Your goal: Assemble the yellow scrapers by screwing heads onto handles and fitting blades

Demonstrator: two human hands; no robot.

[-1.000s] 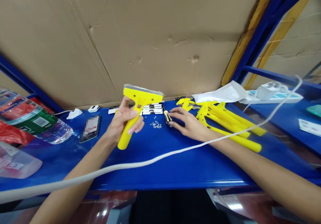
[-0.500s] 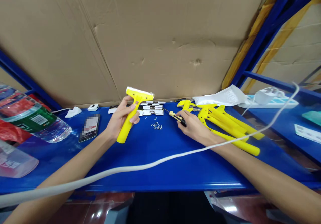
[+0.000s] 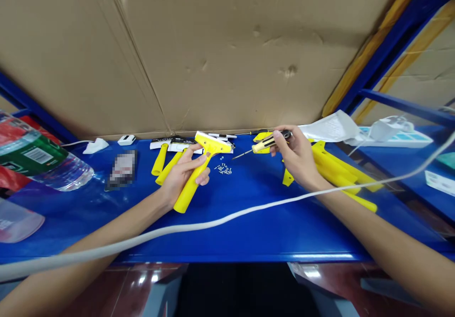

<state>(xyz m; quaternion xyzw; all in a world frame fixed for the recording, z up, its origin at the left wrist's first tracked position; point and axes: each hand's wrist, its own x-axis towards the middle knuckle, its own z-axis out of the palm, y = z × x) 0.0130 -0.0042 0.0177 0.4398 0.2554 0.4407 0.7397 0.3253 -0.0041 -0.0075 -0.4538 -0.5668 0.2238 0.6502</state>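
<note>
My left hand (image 3: 183, 174) is closed around the handle of a yellow scraper (image 3: 195, 186), its wide head tilted up and to the right. In my right hand (image 3: 296, 153) is a screwdriver (image 3: 265, 145) with a cream and black handle, its thin shaft pointing left and down toward a scatter of small screws and nuts (image 3: 224, 168) on the blue table. Beside my left hand lie two yellow handles (image 3: 160, 159). More yellow scraper parts (image 3: 334, 165) lie behind and to the right of my right hand, which partly hides them.
A white cable (image 3: 227, 218) crosses in front of both forearms. On the left are a phone (image 3: 121, 169), a plastic bottle (image 3: 46, 158) and a white charger (image 3: 127, 140). A white bag (image 3: 334, 126) and a power strip (image 3: 394, 138) lie at the back right, before a cardboard wall (image 3: 227, 61).
My right hand has lifted the screwdriver off the table and raised it. My left hand has shifted right with the scraper, and the yellow handles beside it now show.
</note>
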